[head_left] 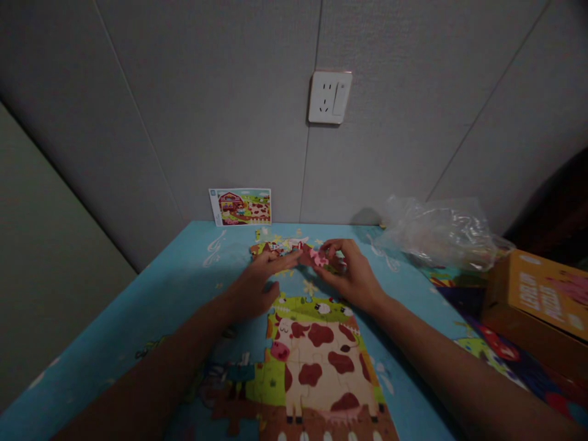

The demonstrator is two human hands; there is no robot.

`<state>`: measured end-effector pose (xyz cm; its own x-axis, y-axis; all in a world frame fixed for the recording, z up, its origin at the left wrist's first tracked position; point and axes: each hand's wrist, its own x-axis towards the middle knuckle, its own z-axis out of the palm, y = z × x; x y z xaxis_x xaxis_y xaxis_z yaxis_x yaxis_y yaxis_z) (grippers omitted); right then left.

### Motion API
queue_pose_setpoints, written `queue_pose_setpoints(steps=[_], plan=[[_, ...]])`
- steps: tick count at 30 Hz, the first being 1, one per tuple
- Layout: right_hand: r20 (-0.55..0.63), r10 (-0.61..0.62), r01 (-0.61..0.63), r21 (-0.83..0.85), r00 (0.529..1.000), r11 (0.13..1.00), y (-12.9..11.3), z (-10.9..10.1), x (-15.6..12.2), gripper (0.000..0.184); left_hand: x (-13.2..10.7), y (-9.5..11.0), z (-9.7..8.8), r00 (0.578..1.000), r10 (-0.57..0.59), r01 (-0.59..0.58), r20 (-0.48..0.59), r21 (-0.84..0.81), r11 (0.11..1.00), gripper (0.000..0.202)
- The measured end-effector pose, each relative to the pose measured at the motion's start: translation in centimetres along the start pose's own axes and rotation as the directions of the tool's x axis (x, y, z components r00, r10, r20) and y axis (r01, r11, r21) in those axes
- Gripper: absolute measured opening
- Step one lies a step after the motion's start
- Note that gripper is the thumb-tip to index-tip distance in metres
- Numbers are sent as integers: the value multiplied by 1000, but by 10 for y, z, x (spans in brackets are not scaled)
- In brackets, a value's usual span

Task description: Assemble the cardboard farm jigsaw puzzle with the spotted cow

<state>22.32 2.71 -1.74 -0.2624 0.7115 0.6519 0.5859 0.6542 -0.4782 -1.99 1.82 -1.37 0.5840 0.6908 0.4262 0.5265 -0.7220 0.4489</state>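
Observation:
My right hand (353, 277) pinches a pink and brown jigsaw piece (318, 257) between thumb and fingers, above a group of loose pieces on the far part of the table. Left of it, my left hand (260, 283) lies with its fingers stretched out over those loose pieces (275, 247), thumb apart. Its fingertips come close to the pink piece; I cannot tell if they touch it. Nearer to me lies a joined puzzle section (316, 349) with a spotted cow. More dark pieces (239, 375) lie at its left, partly hidden by my left forearm.
A picture card (243, 207) of the farm scene leans on the wall at the back. At the right are a clear plastic bag (445, 233) and an orange puzzle box (542, 300). A blue patterned cloth (184, 282) covers the table. A wall socket (329, 97) sits above.

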Motion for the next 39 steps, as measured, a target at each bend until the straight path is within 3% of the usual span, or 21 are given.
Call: queue_pose_setpoints(steps=[3,5,8,11,14,18,27,30,33,36,39], plan=[[74,-97,90,87,993,992,-10,1,-1,23,-2,0,3,999,26,-27,40,22,999,72],[102,-87,80,65,991,995,-10,2,-1,24,-2,-2,4,1000,22,-22,12,46,999,68],[50,58,-51,-128,997,990,2,2,-1,36,0,-5,4,994,-47,57,-98,96,994,66],[-6,245,-231,-359,969,904,15,0,-3,44,1,-9,3,973,-141,170,-181,157,973,66],[8,359,-314,-471,933,825,19,-1,-4,50,0,-14,6,960,-230,264,-162,236,935,67],[43,393,-321,-497,919,806,16,0,-3,52,-1,-16,9,951,-291,310,-107,295,904,59],[58,355,-294,-445,933,846,21,-1,-3,48,-3,-10,6,925,-380,342,26,383,858,66],[42,315,-270,-417,948,868,23,-1,-3,48,-3,-10,6,919,-393,344,27,431,834,65],[31,224,-206,-282,974,937,23,-2,-2,41,-2,-10,5,918,-397,349,6,464,814,69],[18,153,-151,-64,988,986,17,-4,-1,25,-2,-6,3,940,-340,298,6,470,831,78],[21,98,-100,106,995,989,3,-3,-3,16,-2,4,0,978,-167,104,122,404,909,84]])
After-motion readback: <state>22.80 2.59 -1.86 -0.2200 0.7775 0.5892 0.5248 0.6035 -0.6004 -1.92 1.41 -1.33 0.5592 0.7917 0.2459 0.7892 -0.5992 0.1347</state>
